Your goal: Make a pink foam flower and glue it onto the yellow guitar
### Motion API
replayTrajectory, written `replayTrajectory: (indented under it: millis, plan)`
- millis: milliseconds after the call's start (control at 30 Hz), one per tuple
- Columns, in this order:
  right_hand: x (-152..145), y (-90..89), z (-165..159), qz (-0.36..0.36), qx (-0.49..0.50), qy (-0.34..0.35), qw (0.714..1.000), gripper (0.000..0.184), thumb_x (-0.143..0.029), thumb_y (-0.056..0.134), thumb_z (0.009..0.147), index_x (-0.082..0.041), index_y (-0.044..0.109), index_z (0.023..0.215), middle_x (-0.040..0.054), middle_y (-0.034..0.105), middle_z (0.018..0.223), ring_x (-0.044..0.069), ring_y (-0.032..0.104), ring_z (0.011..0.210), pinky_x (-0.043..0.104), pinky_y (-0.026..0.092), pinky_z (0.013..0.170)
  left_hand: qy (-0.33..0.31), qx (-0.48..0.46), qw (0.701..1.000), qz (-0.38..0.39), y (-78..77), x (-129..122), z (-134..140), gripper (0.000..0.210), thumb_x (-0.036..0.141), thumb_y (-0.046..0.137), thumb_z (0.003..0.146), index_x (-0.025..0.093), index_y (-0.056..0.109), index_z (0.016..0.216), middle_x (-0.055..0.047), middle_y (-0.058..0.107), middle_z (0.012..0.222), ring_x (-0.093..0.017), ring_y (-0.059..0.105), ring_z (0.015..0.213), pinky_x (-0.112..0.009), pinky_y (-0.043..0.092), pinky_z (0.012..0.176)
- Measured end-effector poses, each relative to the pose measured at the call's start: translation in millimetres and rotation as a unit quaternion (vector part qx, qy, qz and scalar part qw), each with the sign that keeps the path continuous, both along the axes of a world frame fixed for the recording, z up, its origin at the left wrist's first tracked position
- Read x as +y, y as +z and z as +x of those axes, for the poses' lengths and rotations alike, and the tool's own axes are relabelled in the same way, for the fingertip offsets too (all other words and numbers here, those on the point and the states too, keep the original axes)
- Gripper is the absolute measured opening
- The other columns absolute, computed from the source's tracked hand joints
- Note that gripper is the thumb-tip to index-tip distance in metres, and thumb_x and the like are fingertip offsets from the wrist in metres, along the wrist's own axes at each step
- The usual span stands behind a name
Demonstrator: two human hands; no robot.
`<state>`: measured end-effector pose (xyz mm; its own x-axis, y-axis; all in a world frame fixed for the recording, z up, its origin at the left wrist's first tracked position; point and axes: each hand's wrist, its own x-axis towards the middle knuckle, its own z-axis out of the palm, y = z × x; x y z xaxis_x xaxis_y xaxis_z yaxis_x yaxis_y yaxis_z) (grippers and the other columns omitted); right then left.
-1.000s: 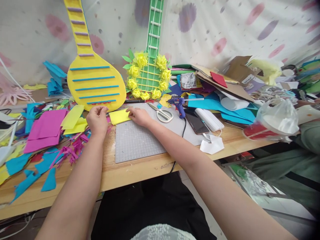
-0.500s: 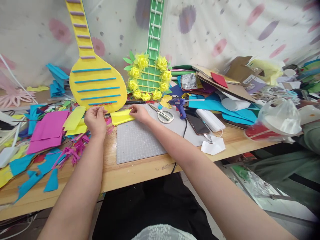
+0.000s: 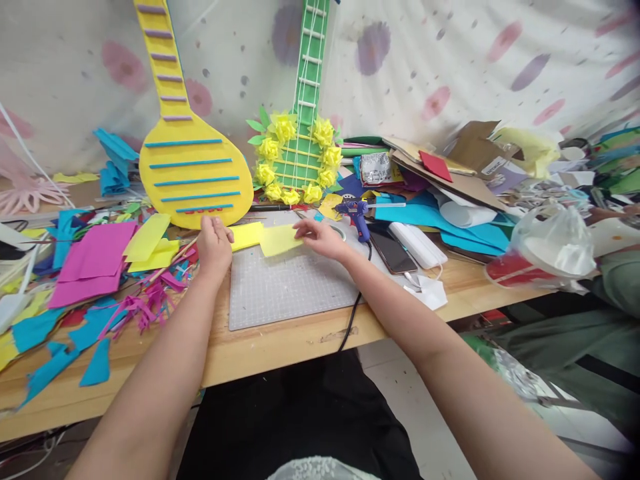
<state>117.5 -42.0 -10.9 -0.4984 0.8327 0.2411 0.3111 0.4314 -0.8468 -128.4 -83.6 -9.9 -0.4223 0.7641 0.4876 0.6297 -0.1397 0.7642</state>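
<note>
My right hand [image 3: 323, 239] pinches the right end of a thin pale-yellow crepe paper strip [image 3: 281, 241] above the grey cutting mat [image 3: 290, 287]. At the strip's left lies a brighter, thicker piece of yellow crepe paper [image 3: 247, 236]. My left hand [image 3: 215, 243] closes on that piece's left end, fingers curled, fingertips partly hidden. Just behind my left hand leans a yellow cardboard guitar [image 3: 195, 170] with blue strips. Beyond the mat stands a green cardboard guitar [image 3: 306, 133] ringed with yellow paper flowers. Scissors [image 3: 339, 231] are mostly hidden behind my right hand.
A blue glue gun [image 3: 356, 217], a phone [image 3: 393, 248] and a white power bank [image 3: 417, 243] lie right of the mat. A black cord [image 3: 356, 310] hangs over the table edge. Magenta paper [image 3: 95, 257] and scraps cover the left. A bagged cup [image 3: 537, 253] stands right.
My right hand has moved right, drawing the pale strip out from the yellow crepe paper. My left hand has shifted right onto the thicker piece's end. The view has shifted slightly.
</note>
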Motion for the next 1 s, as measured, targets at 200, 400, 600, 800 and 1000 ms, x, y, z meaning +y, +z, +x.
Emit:
replayTrajectory:
  millis: [200, 400, 600, 800, 1000]
  plan:
    - [-3, -25.3, 12, 0.031, -0.023, -0.021, 0.999, 0.048, 0.000, 0.038, 0.065, -0.016, 0.054, 0.107, 0.0058, 0.065, 0.095, 0.014, 0.062, 0.093, 0.035, 0.047, 0.090, -0.087, 0.048, 0.990, -0.096, -4.1, -3, 21, 0.034, 0.042, 0.031, 0.090, 0.023, 0.039, 0.063, 0.002, 0.059, 0.051, -0.014, 0.057, 0.053, -0.026, 0.041, 0.060]
    - [-1, -24.7, 16, 0.051, -0.037, -0.016, 0.998, 0.050, 0.001, 0.037, 0.064, -0.017, 0.054, 0.108, 0.0052, 0.065, 0.095, 0.014, 0.061, 0.094, 0.035, 0.046, 0.091, -0.129, 0.095, 0.975, -0.155, -7.8, -5, 21, 0.028, 0.044, 0.031, 0.090, 0.024, 0.044, 0.078, -0.003, 0.071, 0.077, -0.020, 0.065, 0.074, -0.031, 0.045, 0.068]
    - [-3, -22.5, 17, 0.024, -0.008, -0.022, 0.999, 0.049, 0.001, 0.035, 0.065, -0.017, 0.054, 0.105, 0.0044, 0.065, 0.094, 0.013, 0.061, 0.095, 0.034, 0.045, 0.092, -0.110, 0.193, 0.961, -0.166, -10.5, -4, 22, 0.021, 0.037, 0.035, 0.089, 0.022, 0.048, 0.092, -0.010, 0.068, 0.093, -0.026, 0.063, 0.087, -0.036, 0.045, 0.071]
    - [-2, -24.1, 9, -0.013, 0.017, -0.064, 0.998, 0.030, -0.008, 0.049, 0.070, -0.018, 0.055, 0.098, 0.0022, 0.066, 0.085, 0.014, 0.062, 0.084, 0.033, 0.048, 0.085, -0.213, 0.171, 0.958, -0.093, -10.5, -13, 34, 0.036, 0.040, 0.061, 0.074, 0.021, 0.047, 0.102, -0.008, 0.063, 0.103, -0.021, 0.060, 0.094, -0.034, 0.047, 0.080]
    - [-3, -27.8, 5, -0.051, 0.033, -0.062, 0.996, 0.031, -0.010, 0.051, 0.070, -0.018, 0.055, 0.099, 0.0018, 0.064, 0.086, 0.012, 0.060, 0.077, 0.029, 0.049, 0.076, -0.218, 0.200, 0.940, -0.172, -8.5, -15, 43, 0.032, 0.025, 0.063, 0.072, 0.022, 0.050, 0.100, -0.004, 0.066, 0.090, -0.020, 0.062, 0.082, -0.033, 0.046, 0.074]
